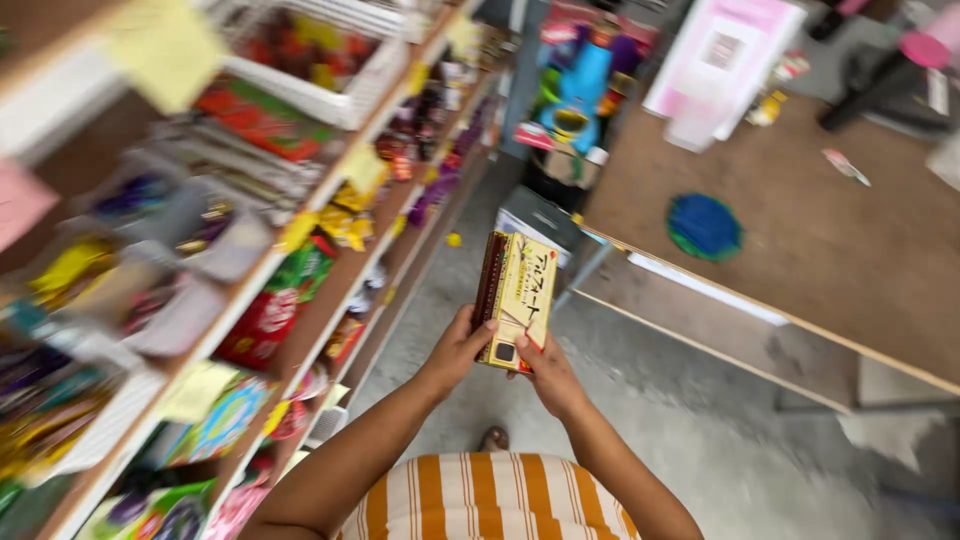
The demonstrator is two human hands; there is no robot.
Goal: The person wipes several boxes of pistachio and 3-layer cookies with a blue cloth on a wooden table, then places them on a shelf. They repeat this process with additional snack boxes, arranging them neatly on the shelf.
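Two hands, left hand (458, 350) and right hand (548, 372), around flat yellow cardboard box (516, 299).

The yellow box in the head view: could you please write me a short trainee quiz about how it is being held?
1. True or false: both hands grip the yellow box.
2. Which side of the box does the left hand hold? A) its brown left edge B) its top end C) nothing
3. Fill in: the stocked shelves stand on the person's ____ side.

Key: 1 true, the right hand supports its lower end. 2 A. 3 left.
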